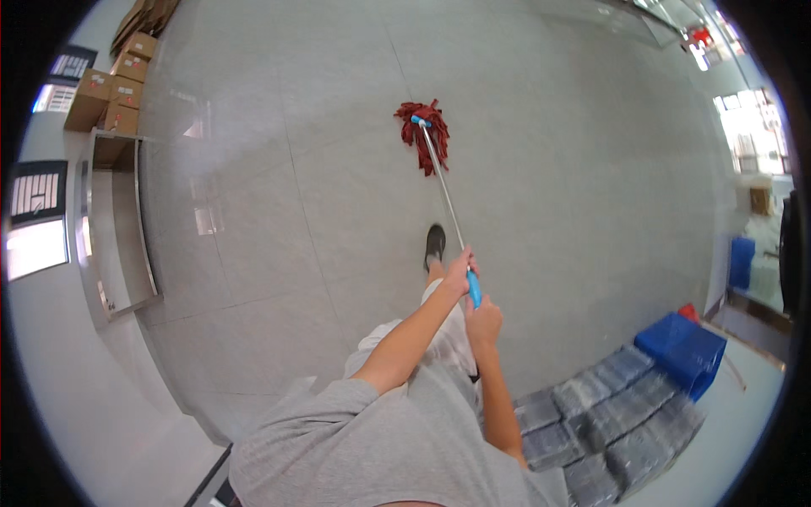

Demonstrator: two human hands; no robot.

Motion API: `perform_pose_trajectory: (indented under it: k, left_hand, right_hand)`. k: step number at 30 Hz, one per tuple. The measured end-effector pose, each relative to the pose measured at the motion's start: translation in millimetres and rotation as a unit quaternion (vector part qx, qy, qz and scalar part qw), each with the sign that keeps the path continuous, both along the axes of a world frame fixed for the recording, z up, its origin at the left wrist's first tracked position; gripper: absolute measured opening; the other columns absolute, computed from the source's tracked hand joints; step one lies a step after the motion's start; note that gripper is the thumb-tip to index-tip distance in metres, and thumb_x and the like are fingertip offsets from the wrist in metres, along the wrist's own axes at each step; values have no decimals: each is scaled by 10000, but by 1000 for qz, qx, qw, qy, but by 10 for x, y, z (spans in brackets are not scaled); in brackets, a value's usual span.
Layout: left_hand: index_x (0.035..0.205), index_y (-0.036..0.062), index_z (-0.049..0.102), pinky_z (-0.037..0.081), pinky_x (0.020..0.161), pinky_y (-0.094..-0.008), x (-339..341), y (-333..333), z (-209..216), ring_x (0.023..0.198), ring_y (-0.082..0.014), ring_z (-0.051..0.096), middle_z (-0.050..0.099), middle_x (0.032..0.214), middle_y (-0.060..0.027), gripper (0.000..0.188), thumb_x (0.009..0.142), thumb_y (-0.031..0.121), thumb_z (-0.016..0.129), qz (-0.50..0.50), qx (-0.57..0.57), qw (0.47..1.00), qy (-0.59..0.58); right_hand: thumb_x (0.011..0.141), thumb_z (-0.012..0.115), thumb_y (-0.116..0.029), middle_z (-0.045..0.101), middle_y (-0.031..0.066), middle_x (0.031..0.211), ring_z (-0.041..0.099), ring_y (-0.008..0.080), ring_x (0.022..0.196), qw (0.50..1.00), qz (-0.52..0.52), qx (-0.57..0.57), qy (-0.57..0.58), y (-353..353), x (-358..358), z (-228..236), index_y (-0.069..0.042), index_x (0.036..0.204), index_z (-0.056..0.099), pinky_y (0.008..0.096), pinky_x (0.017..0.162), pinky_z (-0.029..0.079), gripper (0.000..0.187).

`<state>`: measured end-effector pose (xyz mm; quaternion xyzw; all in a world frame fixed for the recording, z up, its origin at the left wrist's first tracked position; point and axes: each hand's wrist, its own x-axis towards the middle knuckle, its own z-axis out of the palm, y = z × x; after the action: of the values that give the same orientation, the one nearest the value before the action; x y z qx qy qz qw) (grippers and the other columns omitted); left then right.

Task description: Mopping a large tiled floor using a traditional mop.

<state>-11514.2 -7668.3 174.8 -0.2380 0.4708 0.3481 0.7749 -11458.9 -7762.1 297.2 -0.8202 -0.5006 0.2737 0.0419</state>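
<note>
A mop [446, 190] with dark red cloth strips, a blue joint and a thin metal pole reaches out ahead of me. Its red head [433, 145] lies spread on the grey tiled floor [549, 177]. My left hand [461, 270] is wrapped round the pole just above the blue grip [474, 290]. Lower down, my right hand [484, 321] closes round the end of that grip, nearest my body. One dark shoe [435, 241] of mine shows beside the pole, left of it.
Several wrapped grey bundles [604, 414] are stacked at the lower right, beside a blue bin [683, 351]. Along the left wall stand a metal-framed cabinet [127, 228] and stacked cardboard boxes [125, 91]. A second blue container [742, 262] is at the far right.
</note>
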Motion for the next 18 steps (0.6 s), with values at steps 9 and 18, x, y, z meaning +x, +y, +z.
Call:
perform_pose_trajectory:
  k: [9, 18]
  left_hand:
    - [1084, 56, 488, 422, 450, -242, -235, 3411, 30, 518, -90, 426, 440, 675, -6, 360, 940, 369, 592, -97, 37, 995, 11]
    - [790, -9, 485, 410, 372, -300, -814, 6944, -456, 422, -148, 477, 468, 590, -53, 400, 940, 354, 559, -150, 112, 976, 111]
  right_hand:
    - [861, 610, -287, 646, 241, 745, 642, 406, 643, 995, 31, 54, 74, 3710, -114, -175, 38, 920, 590, 488, 589, 503, 332]
    - [970, 493, -245, 608, 160, 1007, 634, 202, 783, 591, -421, -238, 645, 7300, -435, -228, -19, 1139, 471, 276, 651, 563, 283]
